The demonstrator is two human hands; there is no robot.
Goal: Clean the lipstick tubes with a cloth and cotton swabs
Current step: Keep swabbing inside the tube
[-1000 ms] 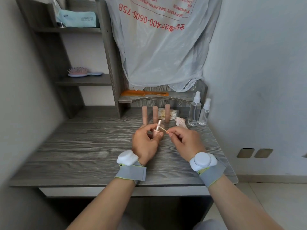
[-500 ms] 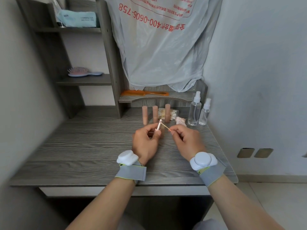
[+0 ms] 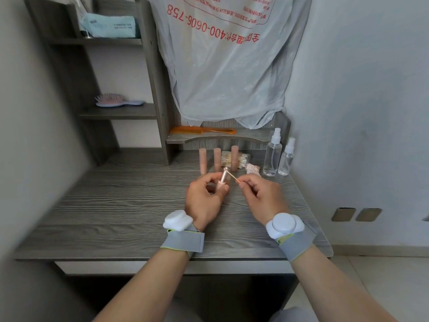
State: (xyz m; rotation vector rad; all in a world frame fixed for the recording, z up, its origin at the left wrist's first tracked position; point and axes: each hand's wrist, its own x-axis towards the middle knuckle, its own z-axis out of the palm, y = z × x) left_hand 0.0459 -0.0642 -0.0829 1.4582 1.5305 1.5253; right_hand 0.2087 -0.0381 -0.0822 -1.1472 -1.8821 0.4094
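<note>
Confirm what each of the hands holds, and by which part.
Left hand grips the lipstick tube by its lower body, top end free. Right hand pinches the cotton swab by its near end, tip at the tube's top.

Desk, centre of frame: left hand holding a tube, right hand just right of it pinching a swab, its tip at the tube's top. Behind them: row of three standing tubes; swab packet behind the row's right end; cloth right of the row; two spray bottles further right. Low shelf above the row: comb. Left shelves: hairbrush middle, packet upper left. Hanging bag, top centre.
</note>
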